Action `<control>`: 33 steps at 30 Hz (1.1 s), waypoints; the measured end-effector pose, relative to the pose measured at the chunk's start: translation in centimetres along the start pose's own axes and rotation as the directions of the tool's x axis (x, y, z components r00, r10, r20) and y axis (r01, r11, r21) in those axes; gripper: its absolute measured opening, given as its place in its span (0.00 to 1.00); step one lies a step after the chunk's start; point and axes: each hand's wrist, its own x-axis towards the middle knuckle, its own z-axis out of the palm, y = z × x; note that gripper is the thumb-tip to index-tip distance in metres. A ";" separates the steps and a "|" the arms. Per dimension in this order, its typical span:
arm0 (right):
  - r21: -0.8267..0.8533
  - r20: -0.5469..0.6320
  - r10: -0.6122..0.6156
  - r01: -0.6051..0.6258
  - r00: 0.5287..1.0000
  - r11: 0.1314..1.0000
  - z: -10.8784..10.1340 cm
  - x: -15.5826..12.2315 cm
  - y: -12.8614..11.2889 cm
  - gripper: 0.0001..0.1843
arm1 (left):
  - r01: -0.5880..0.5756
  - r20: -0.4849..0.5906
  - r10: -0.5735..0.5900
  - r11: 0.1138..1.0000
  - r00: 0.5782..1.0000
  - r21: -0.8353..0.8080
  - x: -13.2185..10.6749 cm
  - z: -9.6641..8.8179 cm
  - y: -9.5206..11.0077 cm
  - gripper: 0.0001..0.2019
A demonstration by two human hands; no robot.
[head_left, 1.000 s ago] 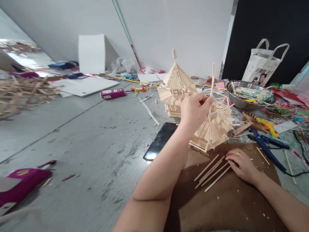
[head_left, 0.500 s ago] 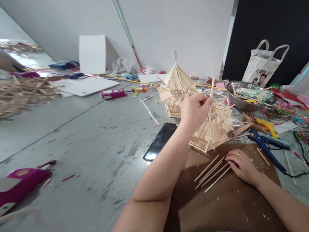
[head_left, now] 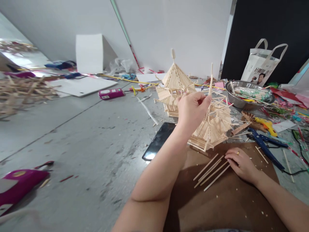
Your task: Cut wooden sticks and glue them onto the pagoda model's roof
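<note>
My left hand [head_left: 194,108] reaches forward, pinching a thin upright wooden stick [head_left: 211,75] between thumb and fingers. That stick stands over a roofed stick model [head_left: 210,129], and the hand hides part of it. Behind rises a second stick model with a pointed roof [head_left: 177,77]. My right hand [head_left: 241,164] lies low on a brown sheet [head_left: 207,209], fingers stretched out at the upper ends of several loose wooden sticks [head_left: 211,172]; I see no stick gripped in it.
A black phone [head_left: 159,141] lies left of the model. Purple glue guns [head_left: 26,180] and a purple device [head_left: 111,93] sit farther left. On the right are blue pliers-like cutters [head_left: 265,148], a yellow tool [head_left: 266,125], a metal bowl of sticks [head_left: 248,104] and a white bag [head_left: 262,66].
The whole scene has shifted slightly leftward in view. Both hands keep the same poses, with the stick still upright in my left hand.
</note>
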 end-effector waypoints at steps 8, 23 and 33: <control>-0.224 -0.188 0.185 -0.225 0.965 0.948 -4.5 1.0 2.1 0.09 | -0.285 -0.203 0.257 0.951 0.945 -0.123 -2.3 -1.8 3.3 0.07; -0.653 -0.003 0.896 -0.680 0.444 0.335 -9.2 -2.5 6.5 0.24 | -0.024 0.275 0.085 0.975 0.958 -0.221 -10.2 1.9 4.4 0.05; -0.366 -0.387 0.774 -0.854 0.500 0.369 -10.9 -2.0 5.7 0.23 | 0.596 0.607 -0.212 0.587 0.766 -0.548 -14.6 5.7 2.7 0.13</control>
